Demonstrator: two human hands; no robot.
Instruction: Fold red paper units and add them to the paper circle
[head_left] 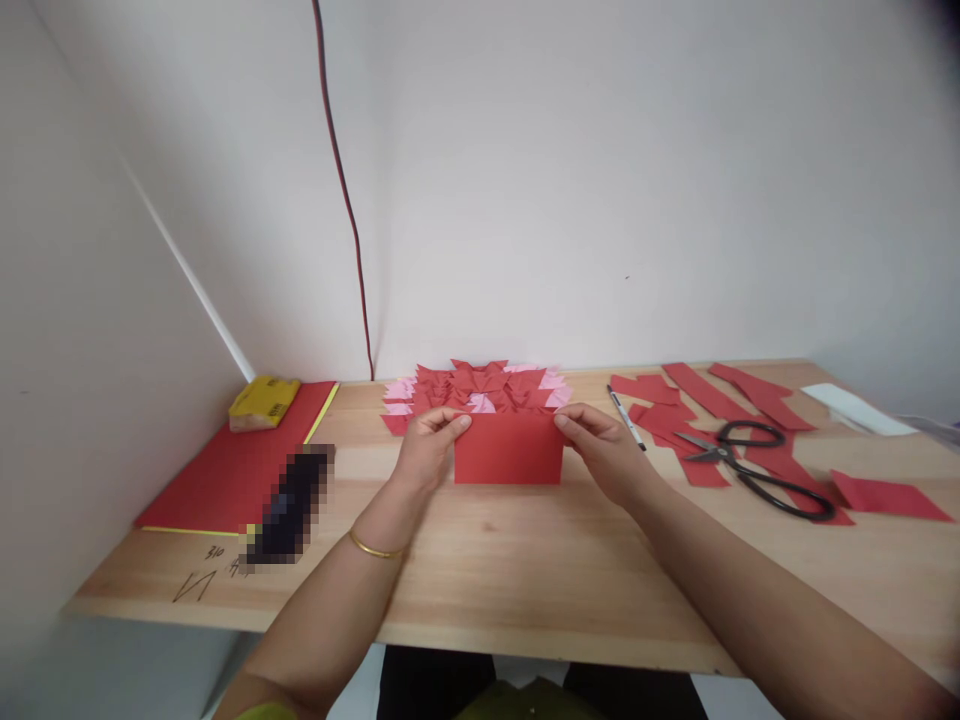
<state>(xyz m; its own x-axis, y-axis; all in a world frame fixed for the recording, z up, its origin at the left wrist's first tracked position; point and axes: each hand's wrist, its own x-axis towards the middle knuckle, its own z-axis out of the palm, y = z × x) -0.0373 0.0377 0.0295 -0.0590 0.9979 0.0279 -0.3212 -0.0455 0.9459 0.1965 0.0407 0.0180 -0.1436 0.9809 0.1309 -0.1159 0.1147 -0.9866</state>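
A red paper rectangle (508,450) lies flat on the wooden table (525,570), folded along its far edge. My left hand (426,447) pinches its upper left corner with closed fingers. My right hand (604,445) grips the upper right corner the same way. Just behind the rectangle sits a pile of folded red and pink paper pieces (476,392), touching or nearly touching its far edge. A gold bangle (373,547) circles my left wrist.
Black scissors (757,462) lie on red paper strips (712,405) at the right, beside a pen (625,416). A white sheet (859,408) is at far right. Red and yellow sheets (232,470) with a yellow block (264,402) lie left, next to a blurred dark object (289,505).
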